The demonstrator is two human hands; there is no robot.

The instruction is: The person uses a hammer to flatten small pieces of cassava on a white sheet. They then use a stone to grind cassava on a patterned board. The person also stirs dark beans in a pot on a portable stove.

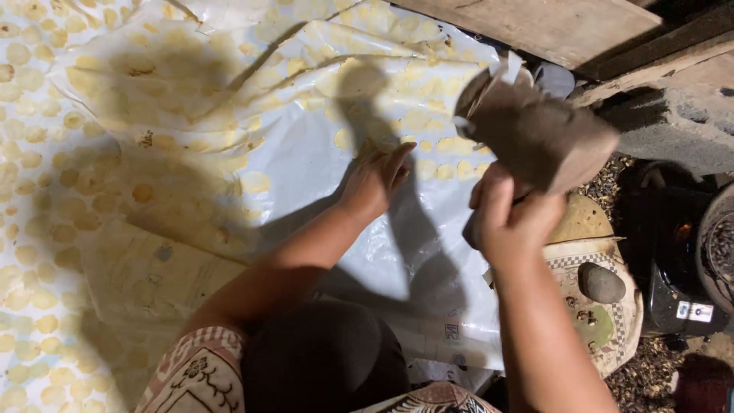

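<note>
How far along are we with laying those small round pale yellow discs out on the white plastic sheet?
Done: rows of small round pale yellow discs already cover the left and top of the white plastic sheet. In hand: the left hand presses on the sheet while the right hand grips a brown wooden block tool raised above it. Left: the sheet's middle, nearest the hands, is bare.

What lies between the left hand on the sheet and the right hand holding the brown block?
In the head view, only a stretch of white plastic sheet under shadow lies between the left hand and the right hand gripping the brown block.
</note>
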